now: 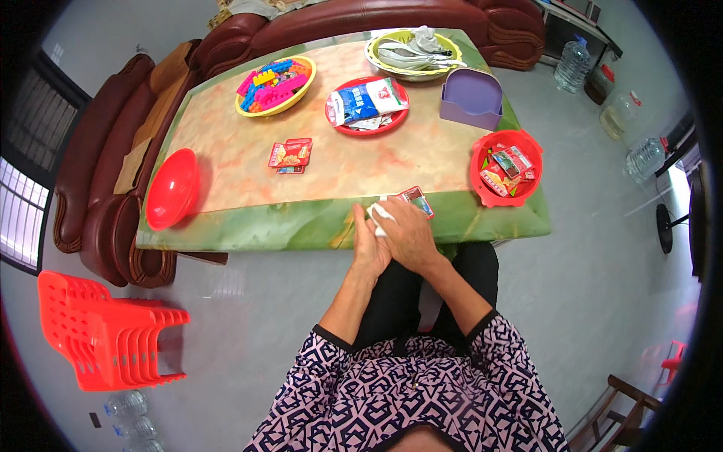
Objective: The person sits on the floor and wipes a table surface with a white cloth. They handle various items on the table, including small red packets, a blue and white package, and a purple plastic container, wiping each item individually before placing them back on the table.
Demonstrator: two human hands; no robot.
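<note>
Hands and bench, seen from above. L hand (367, 245): palm turned inward, fingers up, grasping a crumpled white tissue (381, 217) together w/ the other hand. R hand (408, 237): laid over from the R side, back uppermost, fingers bent onto the same tissue; grip force cannot be told. The tissue sits btw. the two hands, above the near edge of the bench (248, 233), whose cover has a green marbled border and a pale orange-cream ctr.

Just beyond the R hand: a red-edged packet (417, 200), partly hidden by it; contact cannot be told. Farther off, L of ctr.: a small group of red packets (290, 153), overlapping. Nr. the L edge: a red dish (175, 188).

Far side, L to R: yellow basin (300, 98) w/ multicolored toy blocks (275, 89); red plate (376, 132) bearing a blue-and-white bag (367, 102) atop other packs; yellow-green basket (452, 47) w/ spoons etc.; purple bin (471, 113). R end: red basin (501, 197) w/ assorted sachets (506, 167).

Surroundings: dark red sofa (113, 151) to the L, stacked red chairs (113, 335) on the floor at lower L, lg. clear bottle (576, 64) at upper R.
</note>
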